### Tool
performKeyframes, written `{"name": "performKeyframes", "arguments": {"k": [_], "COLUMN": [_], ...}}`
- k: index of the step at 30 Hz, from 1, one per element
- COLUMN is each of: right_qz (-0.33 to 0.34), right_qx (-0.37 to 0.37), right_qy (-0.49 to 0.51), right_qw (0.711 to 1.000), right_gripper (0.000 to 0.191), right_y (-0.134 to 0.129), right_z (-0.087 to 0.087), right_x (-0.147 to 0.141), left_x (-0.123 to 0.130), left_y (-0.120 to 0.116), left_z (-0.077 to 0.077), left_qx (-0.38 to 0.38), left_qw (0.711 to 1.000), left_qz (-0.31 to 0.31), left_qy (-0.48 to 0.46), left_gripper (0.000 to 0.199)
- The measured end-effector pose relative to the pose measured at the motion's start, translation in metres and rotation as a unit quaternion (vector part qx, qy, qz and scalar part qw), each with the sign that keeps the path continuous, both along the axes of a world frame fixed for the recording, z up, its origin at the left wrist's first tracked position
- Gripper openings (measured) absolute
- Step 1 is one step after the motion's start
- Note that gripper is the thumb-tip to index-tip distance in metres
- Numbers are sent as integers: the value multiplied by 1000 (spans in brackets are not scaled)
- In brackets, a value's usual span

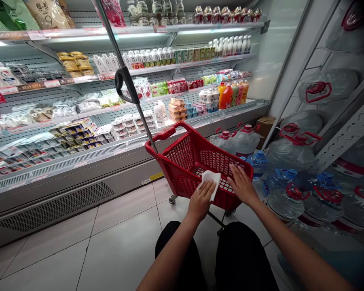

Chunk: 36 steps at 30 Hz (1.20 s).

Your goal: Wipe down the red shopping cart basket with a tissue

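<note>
A small red plastic shopping cart (180, 186) stands on wheels before my knees. My left hand (202, 198) presses a folded white cloth (211, 178) against the cart's near rim, fingers together over it. At the cart's right end, my right hand (242, 184) rests on or just over the rim with its fingers stretched out and nothing in it. Whether its palm touches the plastic is hidden. A grey pole (147, 127) with a black clip rises from the handle end. The basket's slatted bottom shows between my hands.
An open refrigerated display (133, 151) with shelves of yogurt, milk and juice runs along the back and left. Large water bottles (283, 206) crowd the right side, close to my right arm, beside a metal rack (346, 129). Tiled floor (118, 250) lies at left.
</note>
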State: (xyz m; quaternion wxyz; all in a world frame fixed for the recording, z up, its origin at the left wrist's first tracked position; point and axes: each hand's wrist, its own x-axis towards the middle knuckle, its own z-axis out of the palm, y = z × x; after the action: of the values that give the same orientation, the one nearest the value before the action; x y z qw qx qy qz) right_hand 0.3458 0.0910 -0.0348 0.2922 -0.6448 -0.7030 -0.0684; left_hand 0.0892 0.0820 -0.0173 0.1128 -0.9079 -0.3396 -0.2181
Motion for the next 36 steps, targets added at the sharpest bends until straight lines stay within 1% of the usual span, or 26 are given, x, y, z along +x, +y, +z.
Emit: {"name": "performKeyframes", "arguments": {"k": [3, 5, 7, 10, 13, 14, 16, 18, 20, 22, 24, 26, 28, 30, 32, 34, 35, 36], "right_qz": [-24, -36, -41, -27, -32, -33, -27, -20, -18, -22, -22, -17, -4, 21, 70, 132, 165, 196], "right_qx": [-12, -26, -42, -55, -54, -55, -57, -53, -45, -36, -32, -34, -39, -44, -47, -50, -55, -65], "right_qy": [25, 29, 38, 38, 33, 35, 42, 55, 67, 76, 85, 96, 108, 114, 99, 56, 27, -3], "right_qw": [999, 999, 998, 997, 997, 997, 997, 997, 997, 996, 996, 995, 993, 992, 992, 988, 984, 978], "right_gripper": [65, 66, 67, 66, 66, 66, 67, 67, 66, 66, 65, 64, 64, 64, 66, 69, 71, 72], "right_y": [-7, -10, -11, -10, -10, -10, -11, -11, -11, -12, -15, -21, -27, -32, -35, -34, -33, -31], "right_z": [-2, -1, 2, 5, 6, 6, 6, 7, 8, 9, 10, 10, 12, 14, 18, 23, 25, 26], "right_x": [-27, -32, -28, -18, -17, -19, -25, -32, -39, -48, -60, -74, -87, -94, -88, -70, -58, -45], "left_x": [-4, -18, -41, -84, -126, -137, -156, -165, -162, -143, -112, -73, -40, -23, -24, -40, -51, -61], "left_y": [-3, 2, 10, 23, 34, 38, 46, 54, 58, 57, 48, 32, 15, 3, 3, 14, 22, 32], "left_z": [2, 7, 16, 34, 56, 64, 78, 88, 88, 79, 61, 38, 17, 5, 3, 9, 13, 19], "left_qx": [13, 31, 46, 59, 64, 69, 79, 84, 79, 65, 47, 27, 5, -9, -25, -41, -47, -51], "left_qw": [999, 999, 998, 996, 992, 990, 982, 972, 967, 972, 982, 991, 995, 996, 998, 998, 998, 998], "left_qz": [-22, -13, 13, 46, 103, 125, 173, 214, 233, 217, 174, 123, 91, 57, 15, -11, -13, -1], "left_qy": [21, 35, 42, 37, 21, 13, -14, -47, -67, -64, -50, -42, -51, -62, -55, -41, -34, -35], "left_gripper": [72, 73, 74, 75, 83, 82, 76, 69, 64, 63, 66, 71, 71, 70, 67, 65, 64, 63]}}
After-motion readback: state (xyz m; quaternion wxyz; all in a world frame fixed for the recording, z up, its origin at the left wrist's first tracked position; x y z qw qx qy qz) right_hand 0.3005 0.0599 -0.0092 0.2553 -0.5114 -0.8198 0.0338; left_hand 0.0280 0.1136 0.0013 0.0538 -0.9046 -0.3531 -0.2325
